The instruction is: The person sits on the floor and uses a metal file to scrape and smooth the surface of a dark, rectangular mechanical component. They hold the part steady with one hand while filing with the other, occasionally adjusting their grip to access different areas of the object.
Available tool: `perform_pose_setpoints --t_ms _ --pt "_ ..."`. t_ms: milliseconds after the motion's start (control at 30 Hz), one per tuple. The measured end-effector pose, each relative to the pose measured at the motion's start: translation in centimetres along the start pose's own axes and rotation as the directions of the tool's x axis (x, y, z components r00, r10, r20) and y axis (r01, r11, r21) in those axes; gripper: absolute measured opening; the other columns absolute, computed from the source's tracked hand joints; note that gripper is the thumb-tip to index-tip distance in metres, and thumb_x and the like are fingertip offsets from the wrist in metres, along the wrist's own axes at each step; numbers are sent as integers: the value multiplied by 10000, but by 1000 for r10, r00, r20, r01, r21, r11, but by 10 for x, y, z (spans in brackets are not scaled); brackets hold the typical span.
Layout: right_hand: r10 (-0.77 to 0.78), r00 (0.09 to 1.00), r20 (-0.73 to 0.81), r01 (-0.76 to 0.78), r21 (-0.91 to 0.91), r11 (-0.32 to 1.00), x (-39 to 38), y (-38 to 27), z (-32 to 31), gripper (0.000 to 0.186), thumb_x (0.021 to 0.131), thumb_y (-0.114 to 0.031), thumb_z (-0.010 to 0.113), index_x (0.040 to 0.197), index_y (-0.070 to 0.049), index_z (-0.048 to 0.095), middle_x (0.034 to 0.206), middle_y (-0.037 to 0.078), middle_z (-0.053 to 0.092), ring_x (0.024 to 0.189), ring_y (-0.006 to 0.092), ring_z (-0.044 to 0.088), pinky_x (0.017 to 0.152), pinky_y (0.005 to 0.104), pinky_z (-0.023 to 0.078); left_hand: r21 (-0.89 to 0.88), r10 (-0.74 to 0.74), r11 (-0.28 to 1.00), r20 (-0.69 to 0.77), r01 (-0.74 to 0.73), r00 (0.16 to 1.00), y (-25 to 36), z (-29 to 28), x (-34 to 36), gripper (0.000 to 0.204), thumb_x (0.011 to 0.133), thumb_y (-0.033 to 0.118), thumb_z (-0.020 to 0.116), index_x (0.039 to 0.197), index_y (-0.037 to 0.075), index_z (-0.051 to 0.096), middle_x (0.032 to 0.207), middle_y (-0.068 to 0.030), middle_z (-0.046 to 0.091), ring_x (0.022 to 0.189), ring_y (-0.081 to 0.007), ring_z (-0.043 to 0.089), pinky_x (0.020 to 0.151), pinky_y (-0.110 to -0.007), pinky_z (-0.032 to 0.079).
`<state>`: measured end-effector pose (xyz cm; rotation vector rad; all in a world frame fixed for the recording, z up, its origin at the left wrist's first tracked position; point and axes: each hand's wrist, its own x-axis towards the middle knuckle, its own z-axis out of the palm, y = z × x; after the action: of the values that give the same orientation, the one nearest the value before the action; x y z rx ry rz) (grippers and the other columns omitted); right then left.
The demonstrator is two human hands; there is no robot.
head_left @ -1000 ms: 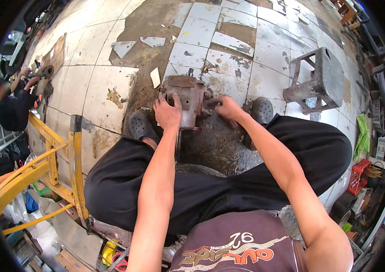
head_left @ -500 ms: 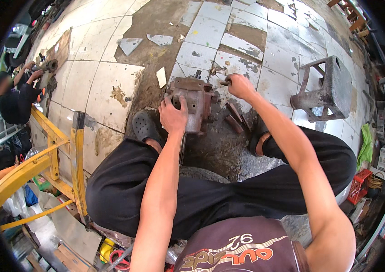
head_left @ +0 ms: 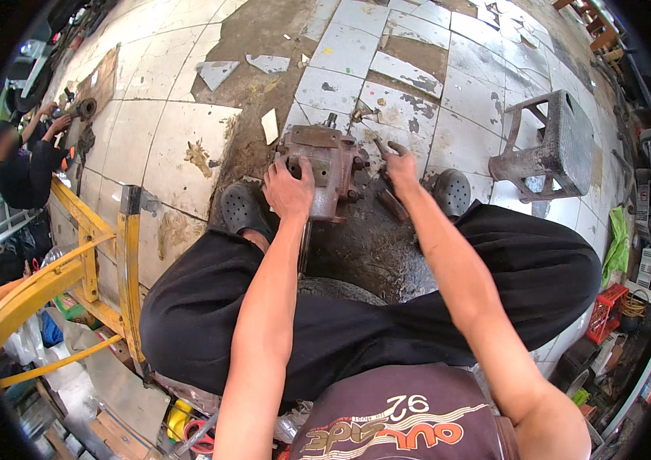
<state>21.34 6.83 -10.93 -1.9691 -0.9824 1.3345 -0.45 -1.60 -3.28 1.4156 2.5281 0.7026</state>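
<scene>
A heavy, rust-brown metal housing (head_left: 327, 172), with bolts along its right side and a short shaft at its far end, stands on the floor between my feet. My left hand (head_left: 290, 189) grips its left side, fingers curled over the edge and thumb apart on its face. Just right of the housing is my right hand (head_left: 403, 167), thumb and forefinger stretched out and apart, tips dark with grime. No held object can be made out there; its other fingers are mostly hidden. Beside that hand lies a brown bar-like piece (head_left: 393, 205). Small metal bits (head_left: 364, 113) lie beyond the housing.
A grey plastic stool (head_left: 571, 146) stands at the right. On the left is a yellow metal frame (head_left: 131, 268). Broken tile pieces (head_left: 216, 74) lie on the floor. Another person (head_left: 22, 172) handles metal parts at far left. A red crate (head_left: 606, 313) sits at right.
My right hand has come down and nearer to me, beside the bar-like piece, and its thumb and forefinger have spread. My right shoe shows more. My left hand stays on the housing.
</scene>
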Motion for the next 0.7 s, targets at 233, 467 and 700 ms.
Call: perform_pose_setpoints --t_ms 233,467,700 --pt "-312 707 634 697 -552 458 -107 7 14 396 801 -38 596 1187 -16 682 1113 256 689 1070 381 670 863 492 551 220 235 955 -144 -201 961 -2 4 -2 430 952 375 571 1212 36 619 1307 -139 572 1294 -309 470 1100 -529 299" --pt "-52 766 641 628 -728 276 -74 -75 -78 324 768 -103 599 1042 8 730 1017 264 707 958 391 700 831 469 562 292 693 614 243 -733 678 41 0 3 474 944 339 579 1316 45 571 1446 -115 501 1408 -275 379 1158 -528 236" --pt "-250 915 316 350 -317 881 -76 -84 -107 410 819 -187 604 1201 -84 710 1040 259 713 996 374 696 888 406 526 586 500 366 531 -723 684 28 58 -77 850 930 541 538 1504 -55 346 1574 -276 303 1517 -394 154 1228 -560 32"
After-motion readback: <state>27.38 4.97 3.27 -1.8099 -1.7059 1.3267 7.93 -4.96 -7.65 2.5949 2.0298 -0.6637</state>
